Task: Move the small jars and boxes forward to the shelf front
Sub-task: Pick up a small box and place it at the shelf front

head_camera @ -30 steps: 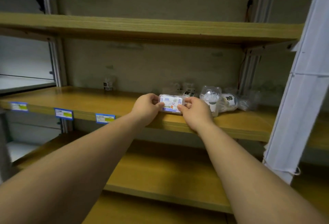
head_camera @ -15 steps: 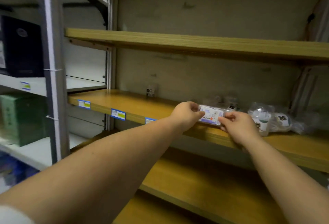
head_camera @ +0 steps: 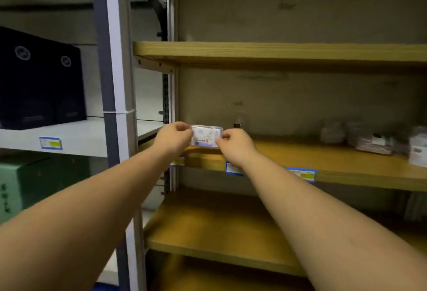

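A small white box [head_camera: 205,136] with blue and red print is held between both hands just above the left end of the wooden middle shelf [head_camera: 335,163]. My left hand [head_camera: 173,137] pinches its left end and my right hand [head_camera: 233,142] pinches its right end. A tiny jar [head_camera: 238,125] stands at the back of the shelf, right behind my right hand. More small packages in clear wrap [head_camera: 372,142] lie farther right on the same shelf, with a white box [head_camera: 418,149] at the frame's right edge.
Blue and yellow price tags [head_camera: 302,174] line the shelf's front edge. A grey metal upright [head_camera: 115,105] stands left of the hands. The neighbouring white shelf [head_camera: 76,137] carries dark boxes [head_camera: 41,84]; a green carton [head_camera: 30,179] sits below. Wooden shelves lie above and below.
Both hands have carried the small box leftwards along the shelf, away from the wrapped packages, to the shelf's left end. The view has swung left with them.
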A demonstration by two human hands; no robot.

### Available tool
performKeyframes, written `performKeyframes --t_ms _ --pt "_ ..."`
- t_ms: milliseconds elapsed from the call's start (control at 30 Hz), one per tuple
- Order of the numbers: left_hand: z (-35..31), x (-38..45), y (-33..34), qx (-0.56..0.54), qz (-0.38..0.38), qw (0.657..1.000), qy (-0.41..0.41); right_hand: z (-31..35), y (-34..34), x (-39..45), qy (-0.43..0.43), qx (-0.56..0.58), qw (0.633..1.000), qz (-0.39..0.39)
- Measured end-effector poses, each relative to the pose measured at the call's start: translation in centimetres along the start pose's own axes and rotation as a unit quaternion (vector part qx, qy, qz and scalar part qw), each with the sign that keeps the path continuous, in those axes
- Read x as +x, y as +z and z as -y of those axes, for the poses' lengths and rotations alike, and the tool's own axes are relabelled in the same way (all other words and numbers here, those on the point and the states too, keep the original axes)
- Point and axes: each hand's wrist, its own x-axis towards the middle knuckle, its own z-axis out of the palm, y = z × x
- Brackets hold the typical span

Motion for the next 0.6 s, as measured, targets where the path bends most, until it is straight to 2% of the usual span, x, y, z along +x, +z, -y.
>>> performKeyframes --t_ms 100,233,600 --pt "2.4 2.6 -2.3 -0.010 -0.014 1.000 0.008 2.4 3.3 2.1 0.007 -0.010 1.000 0.006" --pt "4.5 4.8 -2.0 0.040 -0.023 0.999 0.024 1.6 6.2 3.2 0.016 -0.066 0.998 0.007" --pt "4.7 4.8 -2.6 0.017 0.021 1.000 0.006 1.3 6.3 3.3 -0.008 -0.061 0.997 0.037"
